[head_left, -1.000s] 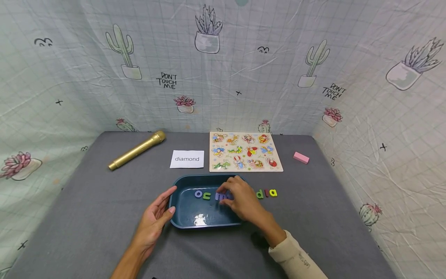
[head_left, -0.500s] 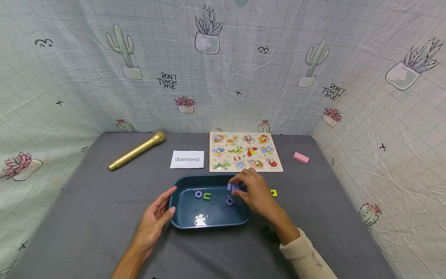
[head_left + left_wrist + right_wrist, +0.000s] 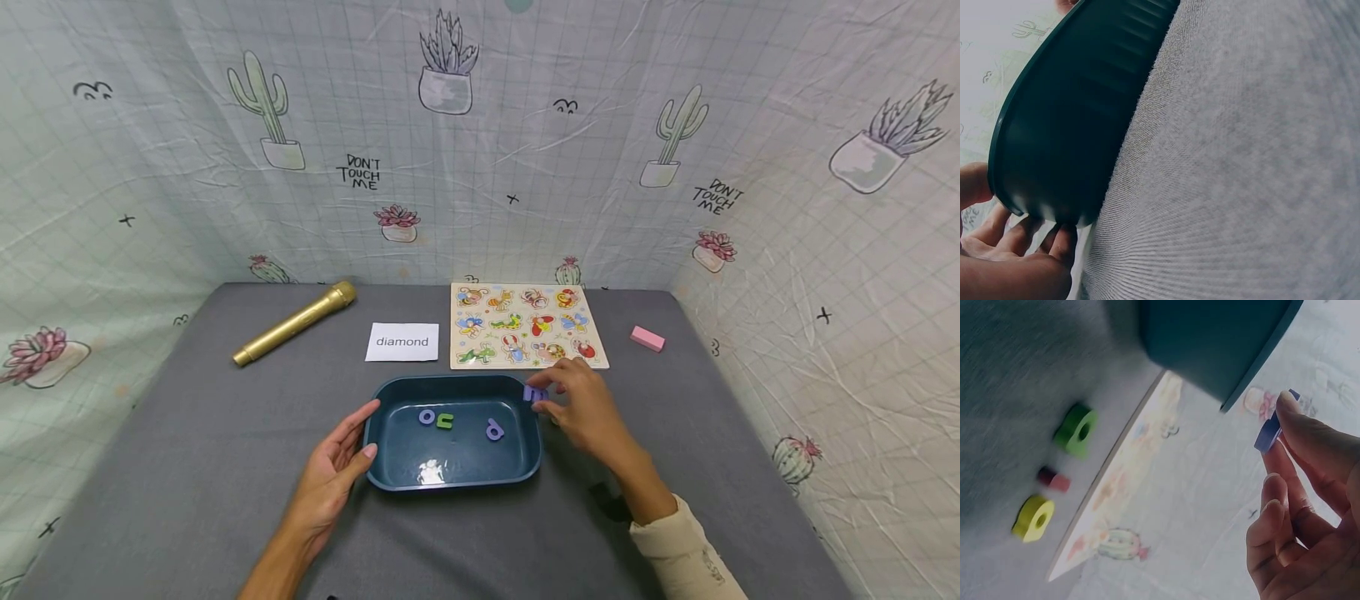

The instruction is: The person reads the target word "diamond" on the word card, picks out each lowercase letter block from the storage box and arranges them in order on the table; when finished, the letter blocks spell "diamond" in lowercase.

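While the right hand [image 3: 588, 412] pinches the purple m [image 3: 535, 394], thumb and fingertips closed to its thickness, it's over the upper-right corner of the tray [image 3: 472, 462] in the head view. Long axis runs roughly left-right there; right wrist view has it edge-on, slanting lower left to upper right. Left hand [image 3: 330, 479] holds the tray's left end, thumb at rim. Inside: purple o [image 3: 427, 417], green letter [image 3: 445, 422], purple d [image 3: 495, 430]. Right hand blocks head view of table letters; right wrist view, lower left: green piece [image 3: 1077, 430], red piece [image 3: 1055, 479], yellow piece [image 3: 1034, 519]. Upper centre, head view: card [image 3: 402, 342], puzzle board [image 3: 525, 327].
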`<act>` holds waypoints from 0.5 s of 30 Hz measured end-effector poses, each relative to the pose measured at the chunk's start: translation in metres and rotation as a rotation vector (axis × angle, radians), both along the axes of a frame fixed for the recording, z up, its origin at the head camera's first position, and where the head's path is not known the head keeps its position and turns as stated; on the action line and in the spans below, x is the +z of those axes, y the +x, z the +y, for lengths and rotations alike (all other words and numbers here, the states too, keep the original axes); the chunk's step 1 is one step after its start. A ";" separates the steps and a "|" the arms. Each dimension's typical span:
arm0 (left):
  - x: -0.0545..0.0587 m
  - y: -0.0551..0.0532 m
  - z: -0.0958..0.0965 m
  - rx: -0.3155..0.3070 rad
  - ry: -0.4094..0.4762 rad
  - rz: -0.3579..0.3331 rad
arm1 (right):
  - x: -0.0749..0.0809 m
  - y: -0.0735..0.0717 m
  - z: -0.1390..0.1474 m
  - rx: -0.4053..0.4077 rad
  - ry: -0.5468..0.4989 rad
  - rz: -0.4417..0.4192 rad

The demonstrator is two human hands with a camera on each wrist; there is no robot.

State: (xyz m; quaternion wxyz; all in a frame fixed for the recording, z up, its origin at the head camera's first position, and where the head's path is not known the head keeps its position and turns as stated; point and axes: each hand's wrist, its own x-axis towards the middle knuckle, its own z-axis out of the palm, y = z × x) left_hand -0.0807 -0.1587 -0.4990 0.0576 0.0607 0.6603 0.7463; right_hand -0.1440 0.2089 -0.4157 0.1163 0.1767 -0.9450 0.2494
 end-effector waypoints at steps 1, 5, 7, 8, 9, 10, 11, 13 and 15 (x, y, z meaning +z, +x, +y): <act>0.000 0.000 0.000 -0.001 0.001 0.000 | -0.001 0.000 0.003 -0.003 0.001 0.004; 0.001 0.000 0.000 -0.004 0.002 -0.004 | -0.004 0.000 0.014 -0.016 0.008 0.019; 0.001 0.000 0.000 -0.005 0.003 -0.004 | -0.005 0.000 0.019 -0.024 0.007 0.022; 0.001 0.000 0.000 -0.005 0.004 -0.005 | -0.005 0.000 0.022 -0.032 0.011 0.018; 0.001 0.000 0.000 -0.005 0.005 -0.006 | -0.006 0.000 0.024 -0.041 0.014 0.010; 0.001 0.000 0.000 -0.006 0.005 -0.006 | -0.006 0.000 0.027 -0.051 0.014 0.003; 0.001 0.000 0.000 -0.006 0.005 -0.007 | -0.007 0.000 0.030 -0.060 0.016 -0.004; 0.001 0.000 -0.001 -0.006 0.005 -0.008 | -0.008 0.000 0.036 -0.074 0.022 -0.014; 0.001 0.000 -0.001 -0.006 0.003 -0.010 | -0.008 0.000 0.043 -0.085 0.023 -0.018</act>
